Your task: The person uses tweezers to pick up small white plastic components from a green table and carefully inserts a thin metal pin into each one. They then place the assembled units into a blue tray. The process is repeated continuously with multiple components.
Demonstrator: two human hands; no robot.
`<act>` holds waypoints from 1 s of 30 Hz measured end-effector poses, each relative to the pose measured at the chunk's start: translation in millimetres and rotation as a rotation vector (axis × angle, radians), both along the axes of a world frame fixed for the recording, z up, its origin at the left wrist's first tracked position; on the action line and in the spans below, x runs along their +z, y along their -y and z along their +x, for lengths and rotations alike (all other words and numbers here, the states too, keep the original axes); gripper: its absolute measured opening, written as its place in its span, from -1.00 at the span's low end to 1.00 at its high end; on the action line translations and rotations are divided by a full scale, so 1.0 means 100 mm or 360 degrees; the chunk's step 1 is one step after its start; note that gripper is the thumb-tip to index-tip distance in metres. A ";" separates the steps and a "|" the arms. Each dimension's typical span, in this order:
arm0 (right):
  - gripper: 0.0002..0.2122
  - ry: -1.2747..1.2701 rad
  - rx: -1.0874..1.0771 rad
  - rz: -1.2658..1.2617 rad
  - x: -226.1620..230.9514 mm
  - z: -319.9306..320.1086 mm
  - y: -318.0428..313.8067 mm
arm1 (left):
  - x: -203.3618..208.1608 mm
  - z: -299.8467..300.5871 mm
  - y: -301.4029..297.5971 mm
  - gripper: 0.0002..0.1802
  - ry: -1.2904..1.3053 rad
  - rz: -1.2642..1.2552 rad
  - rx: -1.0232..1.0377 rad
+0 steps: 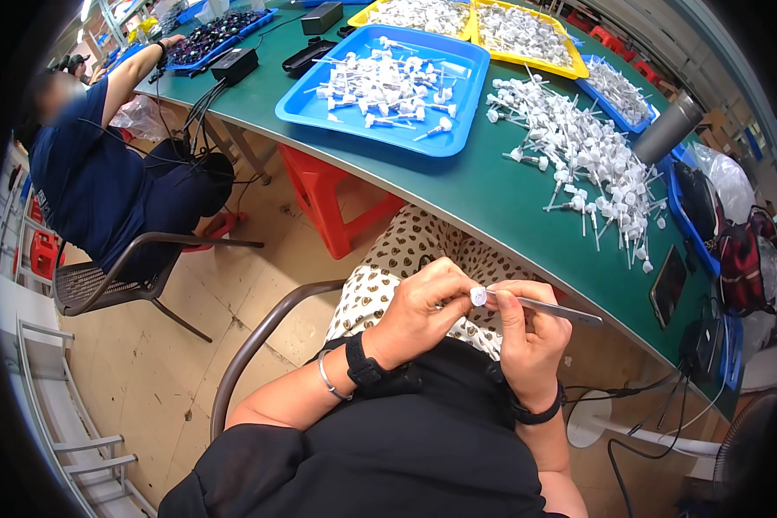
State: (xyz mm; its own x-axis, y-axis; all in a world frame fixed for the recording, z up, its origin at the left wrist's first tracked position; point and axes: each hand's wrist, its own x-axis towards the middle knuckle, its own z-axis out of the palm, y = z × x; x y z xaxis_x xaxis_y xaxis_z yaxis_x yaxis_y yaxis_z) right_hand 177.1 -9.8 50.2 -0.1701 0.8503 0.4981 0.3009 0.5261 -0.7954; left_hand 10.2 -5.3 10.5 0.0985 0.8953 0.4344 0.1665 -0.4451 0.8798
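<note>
Over my lap, my left hand point(416, 312) pinches a small white plastic piece with a round head point(478, 296) between thumb and fingers. My right hand point(531, 338) is closed around a slim, flat metal tool point(570, 312); its rear end sticks out to the right. The tool's front end meets the white piece, and the fingers partly hide it, so I cannot tell its exact kind. On the green table beyond lies a loose heap of similar white pieces with thin stems point(591, 151). A blue tray point(311, 116) to its left holds more of them.
Yellow trays point(570, 71) with white pieces stand at the back. At the right are a dark cylindrical bottle point(670, 128), a phone point(667, 287) and cables. A red stool point(337, 229) is under the green table point(457, 186). A seated person point(95, 173) works at the far left.
</note>
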 end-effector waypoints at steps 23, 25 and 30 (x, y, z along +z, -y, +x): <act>-0.93 -0.0425 0.0067 -0.0166 0.02 -0.05 0.00 | 0.00 0.00 -0.01 -0.86 0.0230 -0.0116 -0.0121; -0.93 -0.0419 0.0071 -0.0180 0.02 -0.05 0.01 | 0.01 0.00 -0.01 -0.86 0.0205 -0.0106 -0.0114; -0.92 -0.0452 0.0061 -0.0223 0.05 -0.06 0.02 | 0.04 -0.02 -0.01 -0.87 0.0077 -0.0045 -0.0074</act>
